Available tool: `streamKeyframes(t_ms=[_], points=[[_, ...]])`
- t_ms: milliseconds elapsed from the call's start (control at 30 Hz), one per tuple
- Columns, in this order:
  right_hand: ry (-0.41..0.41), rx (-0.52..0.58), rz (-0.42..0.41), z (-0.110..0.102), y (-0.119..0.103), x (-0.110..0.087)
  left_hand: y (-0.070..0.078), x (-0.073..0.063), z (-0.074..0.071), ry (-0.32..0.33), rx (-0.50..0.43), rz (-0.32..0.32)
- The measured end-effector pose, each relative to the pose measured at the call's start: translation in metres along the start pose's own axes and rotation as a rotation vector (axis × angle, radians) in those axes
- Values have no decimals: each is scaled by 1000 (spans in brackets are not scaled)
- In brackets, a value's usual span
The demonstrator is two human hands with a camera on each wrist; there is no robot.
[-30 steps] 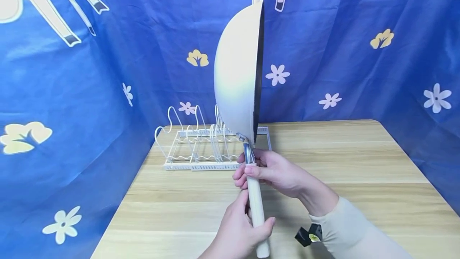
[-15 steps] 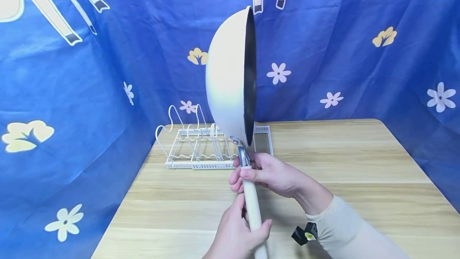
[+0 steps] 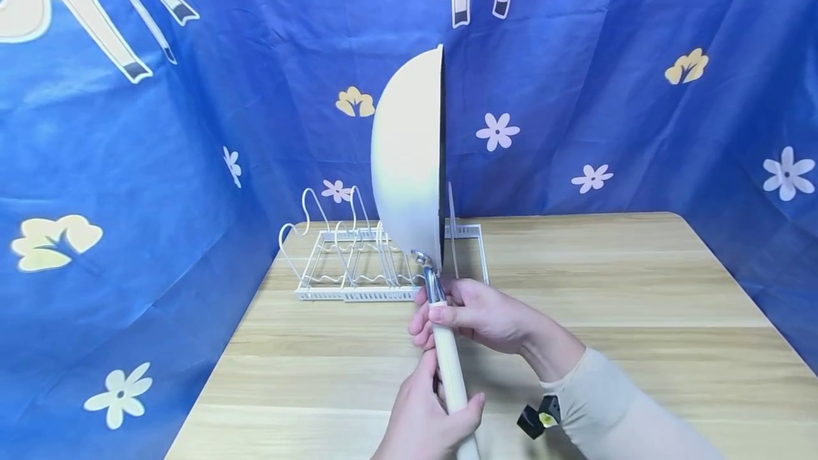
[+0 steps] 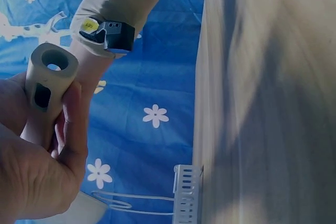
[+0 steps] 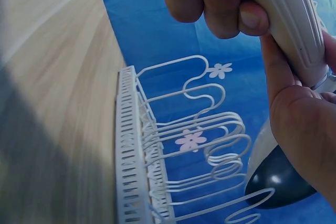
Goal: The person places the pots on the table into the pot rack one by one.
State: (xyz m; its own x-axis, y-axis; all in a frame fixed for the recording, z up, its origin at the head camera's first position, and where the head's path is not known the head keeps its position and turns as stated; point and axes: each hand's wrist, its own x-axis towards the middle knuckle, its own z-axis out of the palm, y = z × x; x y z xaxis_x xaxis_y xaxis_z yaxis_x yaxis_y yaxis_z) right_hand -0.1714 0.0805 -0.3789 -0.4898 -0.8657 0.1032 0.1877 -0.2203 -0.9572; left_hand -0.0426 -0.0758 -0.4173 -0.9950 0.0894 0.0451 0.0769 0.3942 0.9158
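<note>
A white wok with a dark inside stands on edge in the air, its opening facing right. Its pale handle slants down toward the person. My left hand grips the handle's lower part, thumb across the top. Just below the metal joint, my right hand holds the handle's upper end. The left wrist view shows the handle end with its hanging hole. Behind and beneath the wok is a white wire rack, partly hidden by it. In the right wrist view the wok's dark inside appears near the rack's wire loops.
The rack rests on a wood-grain table near its back edge, with upright wire dividers. Blue patterned cloth hangs behind and at both sides. A small black camera sits on the right wrist.
The wok has come lower and somewhat left, with both hands still gripping its handle. Its rim turned to show more of the dark inside, then turned back nearly edge-on.
</note>
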Motion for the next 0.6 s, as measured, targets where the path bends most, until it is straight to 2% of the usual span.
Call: streamKeyframes(t_ms=[333, 600], points=[[35, 62, 52, -9, 15, -6, -7, 0, 8, -48, -50, -35], [37, 106, 41, -16, 26, -9, -9, 1, 16, -64, -73, -93]])
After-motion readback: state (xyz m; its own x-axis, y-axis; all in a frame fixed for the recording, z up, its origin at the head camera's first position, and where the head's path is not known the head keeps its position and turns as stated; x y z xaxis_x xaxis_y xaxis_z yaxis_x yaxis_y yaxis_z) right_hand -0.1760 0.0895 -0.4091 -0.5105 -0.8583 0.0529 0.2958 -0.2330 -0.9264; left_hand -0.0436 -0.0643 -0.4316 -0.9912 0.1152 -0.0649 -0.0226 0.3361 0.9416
